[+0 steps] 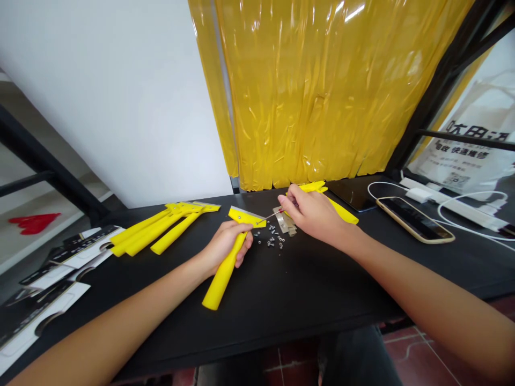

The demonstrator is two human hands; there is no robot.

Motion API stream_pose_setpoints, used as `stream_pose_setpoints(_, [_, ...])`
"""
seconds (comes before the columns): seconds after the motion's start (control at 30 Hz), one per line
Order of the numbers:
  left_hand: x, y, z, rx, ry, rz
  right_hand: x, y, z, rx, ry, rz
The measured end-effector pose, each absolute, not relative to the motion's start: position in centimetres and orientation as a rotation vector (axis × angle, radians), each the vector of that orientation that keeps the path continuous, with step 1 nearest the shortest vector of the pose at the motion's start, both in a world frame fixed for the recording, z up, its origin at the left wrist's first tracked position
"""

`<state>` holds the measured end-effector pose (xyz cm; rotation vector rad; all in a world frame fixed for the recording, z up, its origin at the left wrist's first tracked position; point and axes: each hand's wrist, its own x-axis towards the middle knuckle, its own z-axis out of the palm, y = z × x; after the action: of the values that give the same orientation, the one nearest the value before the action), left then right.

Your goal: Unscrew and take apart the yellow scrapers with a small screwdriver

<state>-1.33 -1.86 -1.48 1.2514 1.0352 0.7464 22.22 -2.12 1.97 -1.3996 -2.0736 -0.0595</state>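
Observation:
Gripped in my left hand is a yellow scraper, its handle slanting down toward me and its metal blade edge at the far end. My right hand is closed around a screwdriver; most of its handle is hidden by the fingers. The screwdriver's thin shaft reaches left to the scraper head, its tip at or very near a screw there. Small screws and nuts lie loose on the black table just right of the scraper. Flat brownish pieces lie beneath and beside my right hand.
Several yellow scrapers lie at the left. More yellow parts are behind my right hand. Printed cards are piled on the left edge. A phone, a black tablet-like slab, cables and a power strip occupy the right.

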Motion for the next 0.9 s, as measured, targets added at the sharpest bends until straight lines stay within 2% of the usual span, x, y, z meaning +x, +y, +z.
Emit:
stream_pose_setpoints(0.17, [-1.12,-2.03,-1.26,1.251,1.044,0.748,21.87,-2.55,1.66,-1.053,-2.044,0.197])
stream_pose_setpoints(0.4, [-1.06,-2.10,-1.18,1.244,1.047,0.764,22.06,-2.81,1.75,-1.160,-2.106,0.175])
stream_pose_setpoints(0.9, [-1.06,-2.08,-1.28,1.241,1.047,0.756,21.85,-3.05,1.75,-1.064,-2.194,0.172])
